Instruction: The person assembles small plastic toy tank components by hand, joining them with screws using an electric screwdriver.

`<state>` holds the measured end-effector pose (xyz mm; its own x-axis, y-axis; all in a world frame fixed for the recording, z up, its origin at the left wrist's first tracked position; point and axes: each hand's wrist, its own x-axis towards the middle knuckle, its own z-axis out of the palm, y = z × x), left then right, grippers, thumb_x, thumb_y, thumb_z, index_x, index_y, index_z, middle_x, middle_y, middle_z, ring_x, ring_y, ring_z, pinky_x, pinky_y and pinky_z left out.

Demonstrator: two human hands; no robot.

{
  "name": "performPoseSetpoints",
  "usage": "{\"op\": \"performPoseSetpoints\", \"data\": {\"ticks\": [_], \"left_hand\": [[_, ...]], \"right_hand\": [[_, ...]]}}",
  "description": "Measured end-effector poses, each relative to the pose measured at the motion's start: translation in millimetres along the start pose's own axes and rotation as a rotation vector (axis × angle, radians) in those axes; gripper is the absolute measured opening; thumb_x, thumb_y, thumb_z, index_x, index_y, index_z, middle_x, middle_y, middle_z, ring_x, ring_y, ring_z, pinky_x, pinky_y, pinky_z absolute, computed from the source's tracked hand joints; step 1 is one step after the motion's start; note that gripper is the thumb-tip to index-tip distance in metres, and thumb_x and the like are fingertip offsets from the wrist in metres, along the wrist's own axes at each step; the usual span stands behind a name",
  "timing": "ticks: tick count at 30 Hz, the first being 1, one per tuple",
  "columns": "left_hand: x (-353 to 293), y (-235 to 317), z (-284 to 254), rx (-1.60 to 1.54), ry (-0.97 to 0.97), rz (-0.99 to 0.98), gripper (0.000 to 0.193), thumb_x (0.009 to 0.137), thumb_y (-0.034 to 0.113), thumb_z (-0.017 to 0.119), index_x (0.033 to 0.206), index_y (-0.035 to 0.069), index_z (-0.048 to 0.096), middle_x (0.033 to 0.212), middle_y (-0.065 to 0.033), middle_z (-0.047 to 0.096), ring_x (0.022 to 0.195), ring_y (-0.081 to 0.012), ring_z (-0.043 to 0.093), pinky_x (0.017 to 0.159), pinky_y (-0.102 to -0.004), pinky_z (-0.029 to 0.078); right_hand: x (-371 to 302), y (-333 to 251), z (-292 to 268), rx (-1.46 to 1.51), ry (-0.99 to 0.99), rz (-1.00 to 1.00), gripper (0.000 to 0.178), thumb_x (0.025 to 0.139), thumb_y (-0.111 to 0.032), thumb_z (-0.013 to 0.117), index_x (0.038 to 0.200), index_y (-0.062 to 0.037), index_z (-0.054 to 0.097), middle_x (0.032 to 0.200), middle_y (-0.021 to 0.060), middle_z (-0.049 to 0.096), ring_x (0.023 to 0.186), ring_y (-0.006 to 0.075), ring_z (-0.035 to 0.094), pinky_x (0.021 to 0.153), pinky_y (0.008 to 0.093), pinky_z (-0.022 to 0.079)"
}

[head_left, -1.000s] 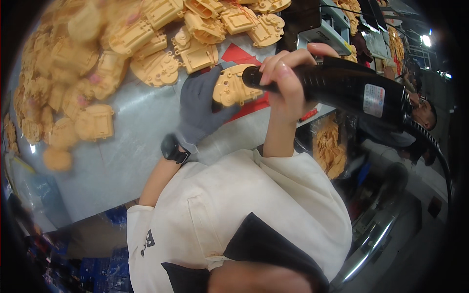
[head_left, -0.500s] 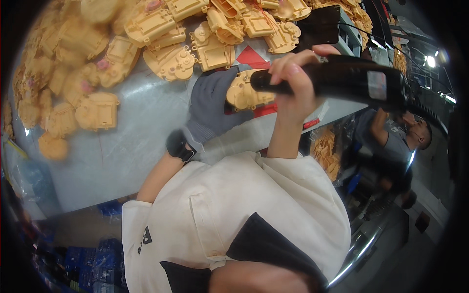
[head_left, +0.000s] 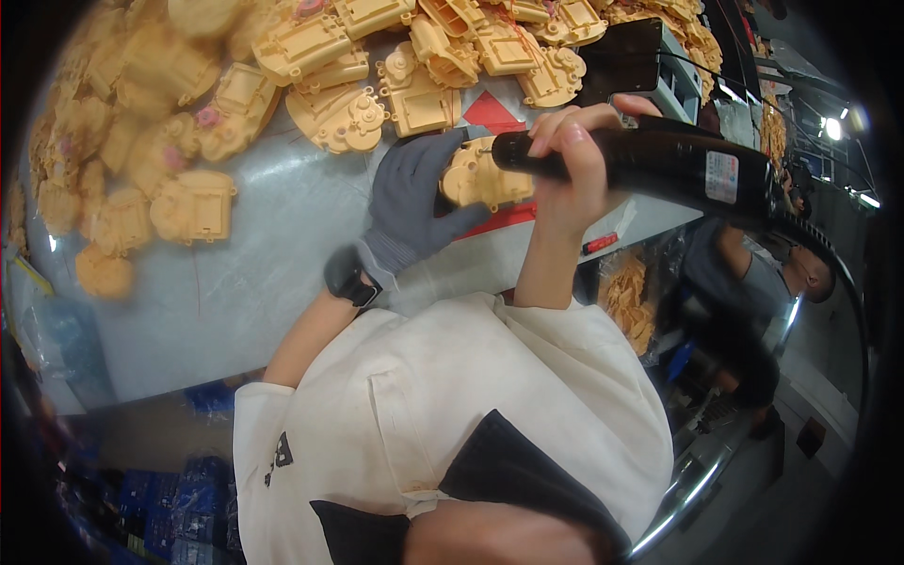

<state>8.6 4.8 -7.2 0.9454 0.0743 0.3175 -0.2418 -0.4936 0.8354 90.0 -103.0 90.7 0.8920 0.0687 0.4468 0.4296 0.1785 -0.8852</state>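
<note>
Compared with a second ago, the whole scene is sitting a bit lower and more to the left in the head view, so more of the pile at the top is showing. The hands themselves are barely changing: same grip, same part, same tool.

The left hand [head_left: 414, 202], in a grey glove, is pressing down on a yellow plastic housing [head_left: 476, 177], fingers spread over its near side and pinning it to the grey table [head_left: 254, 282]. That housing is lying on a red mat [head_left: 494, 113], right at the table's right-hand part. The right hand [head_left: 570, 165], bare, is wrapping tight around a black electric screwdriver [head_left: 659, 165], and the tool's nose is touching the housing's right end. A black watch [head_left: 350, 278] is sitting on the left wrist.

For room: the heap of yellow housings [head_left: 282, 85] is crowding the far and left sides of the table, some pieces lying just beside the gloved hand. The near strip of table, between the heap and the person's white shirt [head_left: 471, 405], is bare. The table's right edge is running just under the screwdriver, with a small red-handled tool [head_left: 601, 245] lying near it. Past that edge another person [head_left: 753, 273] is working, well apart from the hands.
</note>
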Motion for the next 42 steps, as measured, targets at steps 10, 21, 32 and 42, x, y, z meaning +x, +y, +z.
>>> {"op": "performPoseSetpoints", "data": {"ticks": [10, 21, 32, 42], "left_hand": [[2, -2, -4, -0.087, 0.067, 0.037, 0.057, 0.070, 0.027, 0.071, 0.119, 0.005, 0.053, 0.114, -0.0146, 0.054, 0.103, -0.0309, 0.052, 0.089, -0.0387, 0.041], [0, -3, -1, -0.181, 0.214, 0.044, 0.018, 0.071, 0.013, 0.069, 0.089, 0.012, 0.065, 0.097, -0.0075, 0.059, 0.091, -0.0272, 0.056, 0.077, -0.0363, 0.044], [0, -3, -5, -0.072, 0.210, 0.068, 0.019, 0.071, 0.015, 0.069, 0.090, 0.013, 0.067, 0.100, -0.0062, 0.060, 0.097, -0.0265, 0.054, 0.083, -0.0370, 0.043], [0, -3, -1, -0.039, 0.201, 0.096, 0.028, 0.072, 0.019, 0.070, 0.098, 0.013, 0.065, 0.108, -0.0079, 0.058, 0.102, -0.0286, 0.052, 0.087, -0.0378, 0.042]], "right_hand": [[-1, -18, 0, 0.378, -0.051, 0.061, 0.047, 0.074, 0.002, 0.048, 0.118, -0.0021, 0.032, 0.061, 0.0091, 0.047, 0.048, 0.0192, 0.048, 0.054, 0.0360, 0.046], [-2, -17, 0, 0.440, -0.068, 0.102, 0.047, 0.074, 0.002, 0.046, 0.119, -0.0023, 0.033, 0.062, 0.0089, 0.046, 0.049, 0.0192, 0.048, 0.055, 0.0358, 0.045], [-6, -17, 6, 0.384, -0.064, 0.092, 0.047, 0.073, 0.003, 0.048, 0.118, -0.0025, 0.033, 0.062, 0.0090, 0.047, 0.048, 0.0191, 0.048, 0.054, 0.0347, 0.045], [-6, -18, 2, 0.403, -0.060, 0.087, 0.047, 0.073, 0.002, 0.048, 0.118, -0.0025, 0.034, 0.062, 0.0092, 0.047, 0.048, 0.0190, 0.048, 0.053, 0.0344, 0.045]]}}
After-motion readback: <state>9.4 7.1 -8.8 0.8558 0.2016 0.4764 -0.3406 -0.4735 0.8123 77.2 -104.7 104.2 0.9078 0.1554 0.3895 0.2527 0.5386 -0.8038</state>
